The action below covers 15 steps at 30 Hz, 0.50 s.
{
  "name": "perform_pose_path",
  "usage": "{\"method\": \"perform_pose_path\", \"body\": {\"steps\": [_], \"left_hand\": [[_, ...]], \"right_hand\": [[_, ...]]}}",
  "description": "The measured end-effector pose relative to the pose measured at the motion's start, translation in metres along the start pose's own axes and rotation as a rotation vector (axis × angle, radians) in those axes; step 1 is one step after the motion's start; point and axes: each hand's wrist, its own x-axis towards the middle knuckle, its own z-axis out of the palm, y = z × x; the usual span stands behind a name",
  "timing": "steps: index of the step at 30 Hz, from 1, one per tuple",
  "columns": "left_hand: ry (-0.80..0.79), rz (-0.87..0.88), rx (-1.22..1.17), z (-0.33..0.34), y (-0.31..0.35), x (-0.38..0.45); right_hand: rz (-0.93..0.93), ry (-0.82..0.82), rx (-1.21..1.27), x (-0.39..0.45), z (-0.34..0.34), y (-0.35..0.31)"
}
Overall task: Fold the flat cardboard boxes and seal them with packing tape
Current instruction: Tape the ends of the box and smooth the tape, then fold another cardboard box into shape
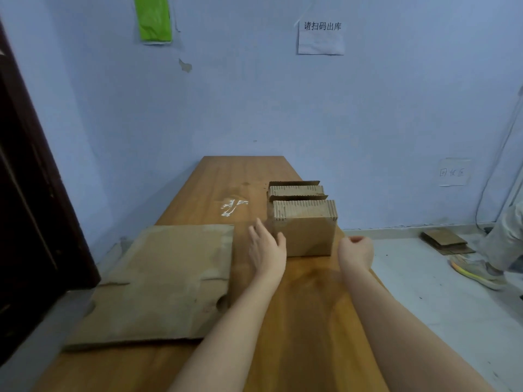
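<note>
A stack of flat cardboard boxes stands on edge on the right side of the wooden table, with more flattened boxes behind it. My left hand reaches forward with straight fingers, right beside the stack's left face. My right hand hovers just right of the stack with its fingers curled and nothing in it. A large flat cardboard sheet lies on the table's left side and overhangs the left edge. No packing tape is in view.
White residue marks the tabletop beyond the sheet. The table butts against a blue wall. A dark door stands at left. On the floor at right lie cardboard pieces, and another person's shoe and leg.
</note>
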Motion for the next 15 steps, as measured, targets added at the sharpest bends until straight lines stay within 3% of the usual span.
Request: {"method": "perform_pose_path", "body": {"steps": [3,6,10,13,15], "left_hand": [[0.114,0.083,0.028,-0.039,-0.003,0.009],[0.169,0.085,0.158,-0.081,-0.019,0.023],[0.135,-0.076,0.367,-0.132,-0.066,0.035],[0.077,-0.209,0.418,-0.163,-0.104,0.029],[0.023,-0.267,0.445,-0.178,-0.125,0.022]], "right_hand": [[-0.181,0.148,-0.042,-0.028,0.001,-0.023],[-0.353,0.126,-0.105,-0.061,0.017,-0.045],[-0.419,-0.164,-0.254,-0.105,0.058,-0.052],[-0.276,-0.473,-0.459,-0.135,0.09,-0.044],[-0.195,-0.538,-0.582,-0.153,0.105,-0.035]]}}
